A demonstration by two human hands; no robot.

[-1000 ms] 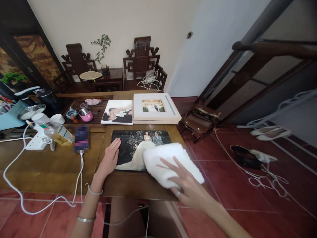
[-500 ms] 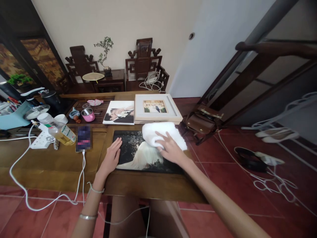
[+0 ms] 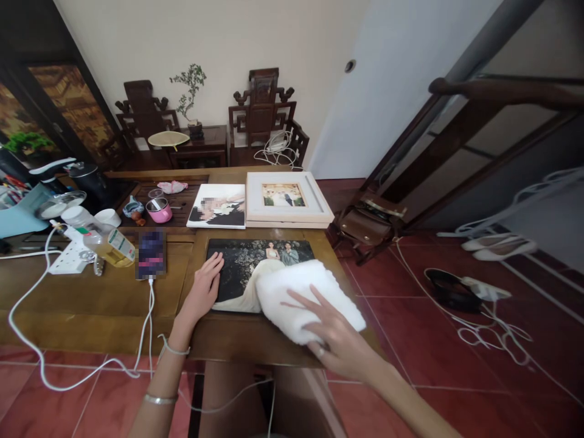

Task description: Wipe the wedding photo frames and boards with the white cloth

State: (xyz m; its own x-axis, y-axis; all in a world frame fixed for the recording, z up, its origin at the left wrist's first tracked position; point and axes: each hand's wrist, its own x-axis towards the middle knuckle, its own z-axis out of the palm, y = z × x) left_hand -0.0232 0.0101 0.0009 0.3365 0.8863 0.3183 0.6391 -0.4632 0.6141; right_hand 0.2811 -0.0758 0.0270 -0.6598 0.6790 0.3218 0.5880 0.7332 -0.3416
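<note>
Compared with half a second ago, your right hand (image 3: 337, 337) and the fluffy, folded white cloth (image 3: 292, 283) are closer to you, and the two printed figures at the top of the dark rectangular photo panel (image 3: 239, 267) are uncovered. The panel lies flat near the right end of the brown wooden table (image 3: 237, 337), and the cloth covers its near right part and spills past its edge. Your right fingers spread apart across the cloth's top; whether they pinch any of it, you cannot tell from here. Your left hand (image 3: 205, 286) stays on the panel's left edge, fingers straight and nearly together, resting flat and gripping nothing. Just beyond the panel are a white-edged photo print (image 3: 232, 213) and, touching or nearly touching it, a pale boxy picture frame (image 3: 314, 210).
</note>
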